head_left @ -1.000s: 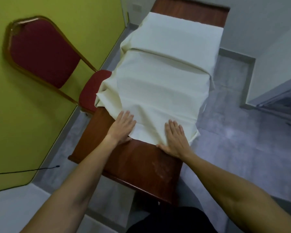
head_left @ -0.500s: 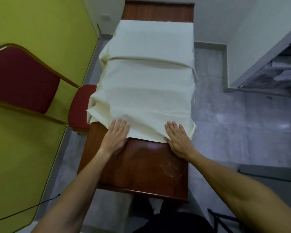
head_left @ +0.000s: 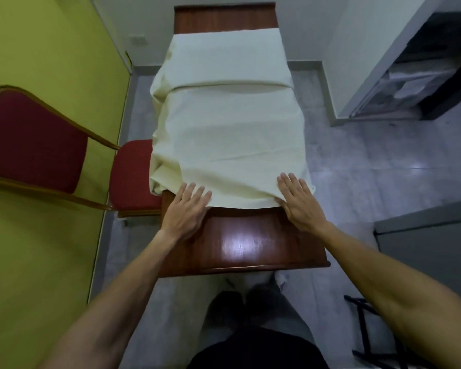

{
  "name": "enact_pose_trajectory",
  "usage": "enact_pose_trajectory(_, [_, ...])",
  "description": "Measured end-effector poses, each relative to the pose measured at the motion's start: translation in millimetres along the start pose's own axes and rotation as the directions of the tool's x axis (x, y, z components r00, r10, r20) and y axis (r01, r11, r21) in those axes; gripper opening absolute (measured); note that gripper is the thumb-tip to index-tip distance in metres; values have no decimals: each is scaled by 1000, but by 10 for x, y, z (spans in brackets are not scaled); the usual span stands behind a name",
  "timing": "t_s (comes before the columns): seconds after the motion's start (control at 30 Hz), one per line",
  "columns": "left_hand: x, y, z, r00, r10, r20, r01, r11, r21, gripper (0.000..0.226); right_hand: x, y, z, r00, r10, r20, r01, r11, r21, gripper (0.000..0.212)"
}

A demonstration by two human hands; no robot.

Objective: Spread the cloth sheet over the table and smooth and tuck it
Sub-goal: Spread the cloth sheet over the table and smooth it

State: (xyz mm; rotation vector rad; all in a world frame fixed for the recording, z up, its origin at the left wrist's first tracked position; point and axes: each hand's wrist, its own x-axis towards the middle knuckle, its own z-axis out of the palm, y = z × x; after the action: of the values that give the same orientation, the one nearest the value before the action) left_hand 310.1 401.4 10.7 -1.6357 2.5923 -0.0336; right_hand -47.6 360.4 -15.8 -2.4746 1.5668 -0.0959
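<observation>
A cream cloth sheet [head_left: 229, 134] lies along a long reddish-brown wooden table [head_left: 245, 241], draping over both long sides. A fold crosses it near the far third. The near end and the far end of the table [head_left: 225, 18] are bare wood. My left hand [head_left: 185, 211] lies flat on the sheet's near left corner, fingers spread, palm on the wood. At the near right corner my right hand [head_left: 300, 202] presses flat, fingers on the cloth. Neither hand grips anything.
A red padded chair with a gold frame [head_left: 51, 153] stands against the yellow-green wall [head_left: 37, 49], its seat [head_left: 133, 174] touching the table's left side. Grey tiled floor [head_left: 370, 169] lies to the right. A dark shelf unit [head_left: 423, 75] stands far right, a black rack [head_left: 367, 328] near right.
The view has swung so the table now runs straight ahead. Both hands stay flat on the sheet's near edge and have spread apart towards the corners; the near edge lies straighter.
</observation>
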Motion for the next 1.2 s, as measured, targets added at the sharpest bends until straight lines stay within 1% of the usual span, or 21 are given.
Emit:
enact_pose_trajectory(0.1, [-257, 134, 62, 1000, -17, -18, 16, 999, -45, 46, -253, -102, 80, 1000, -11, -1, 11, 1000, 2, 62])
enact_pose_trajectory(0.3, [-694, 551, 137, 997, -78, 1, 78, 991, -112, 49, -814, -178, 266, 1000, -25, 10, 25, 1000, 12, 57])
enact_pose_trajectory(0.43, [-944, 771, 131, 992, -117, 46, 121, 987, -101, 51, -1123, -280, 341, 999, -47, -1, 47, 998, 29, 59])
enact_pose_trajectory(0.6, [-1236, 1048, 130, 980, -176, 94, 184, 980, -83, 48, -1319, -357, 318, 998, -40, -44, 43, 997, 66, 56])
enact_pose_trajectory(0.73, [-1427, 1272, 125, 967, -228, 115, 236, 969, -67, 46, -1378, -305, 249, 995, -75, -59, 78, 996, 38, 53])
enact_pose_trajectory(0.9, [-1573, 1506, 123, 948, -287, 138, 293, 956, -29, 46, -1521, -252, 299, 995, -98, 2, 98, 995, -1, 54])
enact_pose_trajectory(1.1, [-1702, 1572, 171, 957, -257, 136, 267, 962, -59, 44, -1698, -255, 315, 992, -115, 47, 115, 993, -13, 59])
enact_pose_trajectory(1.2, [-1789, 1572, 224, 954, -256, 155, 269, 960, -71, 45, -1798, -303, 385, 992, -110, 65, 111, 994, -21, 57])
